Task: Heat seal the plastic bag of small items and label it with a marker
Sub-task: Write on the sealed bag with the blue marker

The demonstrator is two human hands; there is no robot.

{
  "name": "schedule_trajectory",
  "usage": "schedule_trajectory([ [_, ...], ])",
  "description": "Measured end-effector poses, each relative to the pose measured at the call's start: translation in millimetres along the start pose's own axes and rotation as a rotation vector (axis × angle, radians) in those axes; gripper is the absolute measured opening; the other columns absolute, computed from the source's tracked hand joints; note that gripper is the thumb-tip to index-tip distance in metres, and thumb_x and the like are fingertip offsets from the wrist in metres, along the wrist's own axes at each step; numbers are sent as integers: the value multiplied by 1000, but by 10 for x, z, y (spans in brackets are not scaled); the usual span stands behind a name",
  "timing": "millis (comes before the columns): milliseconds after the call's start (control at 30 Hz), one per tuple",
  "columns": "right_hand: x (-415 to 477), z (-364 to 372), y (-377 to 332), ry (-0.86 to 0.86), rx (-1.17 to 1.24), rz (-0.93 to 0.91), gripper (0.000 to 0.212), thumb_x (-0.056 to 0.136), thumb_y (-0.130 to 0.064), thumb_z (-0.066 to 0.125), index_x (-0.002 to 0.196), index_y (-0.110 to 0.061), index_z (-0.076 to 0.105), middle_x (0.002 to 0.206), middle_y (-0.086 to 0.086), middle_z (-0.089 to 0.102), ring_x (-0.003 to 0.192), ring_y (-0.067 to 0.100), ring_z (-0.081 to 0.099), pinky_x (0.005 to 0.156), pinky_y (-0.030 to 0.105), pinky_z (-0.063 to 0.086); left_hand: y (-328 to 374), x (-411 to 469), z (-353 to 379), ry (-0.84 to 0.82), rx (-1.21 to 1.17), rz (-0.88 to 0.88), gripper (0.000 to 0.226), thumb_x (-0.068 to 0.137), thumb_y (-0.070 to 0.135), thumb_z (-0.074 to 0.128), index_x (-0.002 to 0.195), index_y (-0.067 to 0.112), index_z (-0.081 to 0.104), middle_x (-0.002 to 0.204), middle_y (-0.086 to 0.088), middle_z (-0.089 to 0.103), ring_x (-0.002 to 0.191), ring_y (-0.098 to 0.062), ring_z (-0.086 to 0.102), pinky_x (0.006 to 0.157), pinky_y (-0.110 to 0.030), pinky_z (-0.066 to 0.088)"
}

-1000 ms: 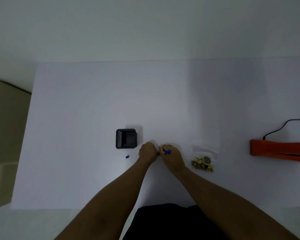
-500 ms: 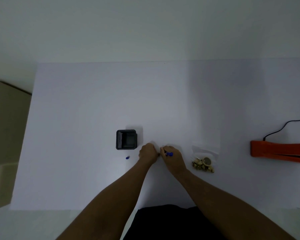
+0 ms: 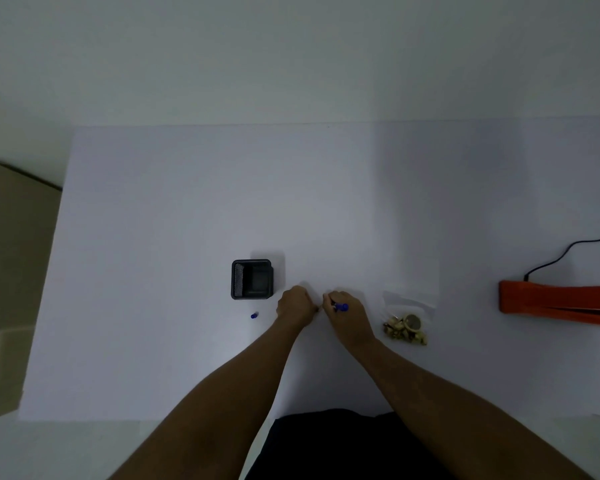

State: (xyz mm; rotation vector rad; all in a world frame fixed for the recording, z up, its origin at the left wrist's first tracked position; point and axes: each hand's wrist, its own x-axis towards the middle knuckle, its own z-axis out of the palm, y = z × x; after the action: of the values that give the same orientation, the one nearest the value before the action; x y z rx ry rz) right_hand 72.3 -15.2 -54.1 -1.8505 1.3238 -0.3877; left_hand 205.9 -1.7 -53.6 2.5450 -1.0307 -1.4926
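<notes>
My right hand (image 3: 347, 317) grips a blue marker (image 3: 341, 307) just in front of me, its tip pointing toward my left hand (image 3: 295, 304). The left hand is curled knuckles-up on the white table (image 3: 187, 209), almost touching the right. Whatever lies under its fingers is hidden. The marker's blue cap (image 3: 254, 315) lies loose to the left. To the right of my right hand, untouched, lies a clear plastic bag (image 3: 407, 315) with several small brass-coloured items. The orange heat sealer (image 3: 561, 301) sits at the far right.
A black mesh pen holder (image 3: 252, 279) stands just beyond my left hand. The sealer's black cord (image 3: 565, 251) runs off the right edge. A beige cabinet (image 3: 11, 258) stands beside the table's left edge.
The marker's blue end shifted slightly right and down in my right hand. Both hands otherwise stay in place.
</notes>
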Motion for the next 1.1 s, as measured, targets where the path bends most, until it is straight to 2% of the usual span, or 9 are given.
schedule_trajectory([
  [167, -7, 41, 25, -14, 39, 76, 37, 95, -7, 52, 62, -18, 39, 58, -8, 37, 52, 6, 35, 54, 17, 30, 0, 7, 8, -2, 6, -3, 27, 80, 28, 76, 91, 3, 70, 93, -15, 71, 86, -28, 69, 78, -37, 58],
  [367, -12, 136, -10, -103, 18, 101, 29, 97, -12, 50, 71, -4, 59, 68, 9, 57, 61, 21, 53, 60, 31, 44, 9, 5, -1, 10, 49, 10, 16, 88, 19, 66, 93, 3, 68, 96, -15, 70, 87, -28, 68, 76, -35, 56],
  [500, 7, 135, -20, -121, 3, 89, 28, 97, -12, 50, 71, -4, 58, 67, 7, 55, 60, 21, 51, 59, 33, 44, 4, 6, 4, 17, 60, 12, 14, 89, 17, 64, 93, 4, 68, 97, -15, 71, 87, -28, 68, 77, -36, 56],
  [633, 5, 136, 5, -88, 23, 108, 30, 96, -12, 51, 69, -4, 59, 68, 13, 59, 61, 26, 55, 60, 39, 47, -5, 15, 8, 12, 55, 19, 17, 87, 20, 66, 93, 3, 68, 96, -15, 70, 87, -29, 68, 77, -36, 57],
  [800, -11, 134, -19, -56, 17, 63, 32, 96, -9, 52, 65, -16, 48, 62, 4, 49, 56, 19, 47, 56, 38, 44, -10, 12, 4, 16, 42, 23, 17, 87, 20, 67, 92, 4, 68, 95, -15, 71, 86, -28, 68, 77, -37, 58],
  [1000, -27, 152, 36, -35, 28, 85, 31, 95, -8, 54, 64, -14, 50, 62, 6, 52, 56, 21, 50, 57, 40, 46, -14, 9, -6, 7, 15, 16, 26, 84, 28, 72, 93, 4, 68, 96, -14, 71, 88, -27, 68, 77, -36, 58],
  [1100, -13, 164, 28, -26, 62, 113, 30, 95, -10, 53, 65, -6, 54, 64, 11, 55, 58, 25, 52, 58, 40, 46, -4, 3, -20, -2, 13, 9, 28, 83, 29, 73, 94, 4, 69, 94, -13, 71, 87, -27, 68, 76, -35, 57],
])
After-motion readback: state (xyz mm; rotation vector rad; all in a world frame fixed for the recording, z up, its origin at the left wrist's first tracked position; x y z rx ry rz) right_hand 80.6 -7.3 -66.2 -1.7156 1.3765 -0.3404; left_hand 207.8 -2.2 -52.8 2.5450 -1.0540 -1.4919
